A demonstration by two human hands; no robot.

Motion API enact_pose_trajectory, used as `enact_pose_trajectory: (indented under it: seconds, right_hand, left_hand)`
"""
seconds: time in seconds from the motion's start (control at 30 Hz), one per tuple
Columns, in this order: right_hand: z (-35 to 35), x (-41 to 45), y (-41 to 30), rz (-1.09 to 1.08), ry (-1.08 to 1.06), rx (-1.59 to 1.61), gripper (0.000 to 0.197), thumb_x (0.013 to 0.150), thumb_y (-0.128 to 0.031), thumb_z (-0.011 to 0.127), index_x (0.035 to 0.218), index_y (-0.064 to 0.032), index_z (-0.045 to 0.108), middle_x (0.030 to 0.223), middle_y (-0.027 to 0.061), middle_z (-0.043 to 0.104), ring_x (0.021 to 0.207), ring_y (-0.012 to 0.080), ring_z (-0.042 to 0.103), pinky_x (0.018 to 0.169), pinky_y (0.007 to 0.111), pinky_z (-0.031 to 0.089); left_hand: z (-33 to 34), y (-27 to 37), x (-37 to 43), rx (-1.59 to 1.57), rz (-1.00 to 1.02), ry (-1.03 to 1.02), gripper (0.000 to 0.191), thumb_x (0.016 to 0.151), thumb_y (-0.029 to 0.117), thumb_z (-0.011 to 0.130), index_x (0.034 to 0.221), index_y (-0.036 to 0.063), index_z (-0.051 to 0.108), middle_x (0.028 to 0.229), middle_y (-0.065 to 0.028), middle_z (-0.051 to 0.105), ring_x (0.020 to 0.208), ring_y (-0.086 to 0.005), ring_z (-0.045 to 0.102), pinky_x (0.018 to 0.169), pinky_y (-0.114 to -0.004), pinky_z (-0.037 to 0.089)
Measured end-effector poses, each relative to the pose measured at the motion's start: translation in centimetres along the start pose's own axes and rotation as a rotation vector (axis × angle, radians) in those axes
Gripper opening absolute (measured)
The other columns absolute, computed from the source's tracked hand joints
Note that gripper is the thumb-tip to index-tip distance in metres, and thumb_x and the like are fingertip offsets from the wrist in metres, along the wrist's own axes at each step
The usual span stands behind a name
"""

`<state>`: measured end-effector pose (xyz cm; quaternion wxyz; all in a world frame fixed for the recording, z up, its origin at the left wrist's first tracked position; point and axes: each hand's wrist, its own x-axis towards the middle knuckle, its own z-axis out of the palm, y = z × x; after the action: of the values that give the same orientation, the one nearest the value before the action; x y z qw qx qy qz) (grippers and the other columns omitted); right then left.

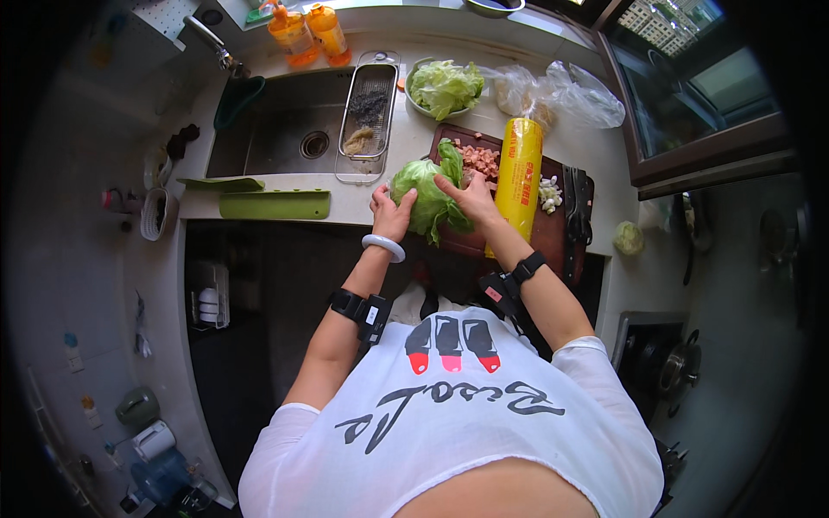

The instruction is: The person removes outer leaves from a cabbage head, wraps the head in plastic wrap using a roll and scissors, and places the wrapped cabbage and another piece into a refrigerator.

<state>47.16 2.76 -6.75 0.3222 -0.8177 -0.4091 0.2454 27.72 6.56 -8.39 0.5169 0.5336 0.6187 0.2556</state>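
A head of lettuce (418,194) with loose outer leaves is held between my two hands at the counter's front edge. My left hand (391,210) grips its left side, and my right hand (471,199) is on its right side among the leaves. Just to the right, a yellow roll of plastic wrap (519,175) lies across the brown cutting board (550,230). Diced pink meat (478,160) lies on the board behind my right hand, partly hidden by it. Chopped white pieces (550,195) and a black-handled tool (576,207) lie on the board's right part.
A bowl of torn lettuce leaves (445,89) and clear plastic bags (557,94) stand behind the board. To the left are a wire strainer basket (369,107) over the sink (278,123), a green strip (275,204) and two orange bottles (295,39). The open window (706,90) juts in at right.
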Motion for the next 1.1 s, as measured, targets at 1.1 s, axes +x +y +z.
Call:
enact_pose_trajectory:
  seconds: [1.1]
  right_hand:
    - [-0.2, -0.2, 1.1, 0.071, -0.405, 0.573, 0.064, 0.094, -0.04, 0.073, 0.14, 0.0018, 0.057, 0.116, 0.0144, 0.071, 0.103, 0.0204, 0.066, 0.09, 0.033, 0.053]
  left_hand:
    - [-1.3, 2.2, 1.7, 0.313, 0.687, 0.036, 0.078, 0.077, 0.05, 0.084, 0.134, 0.0109, 0.048, 0.136, -0.0153, 0.049, 0.126, -0.0381, 0.048, 0.11, -0.047, 0.039]
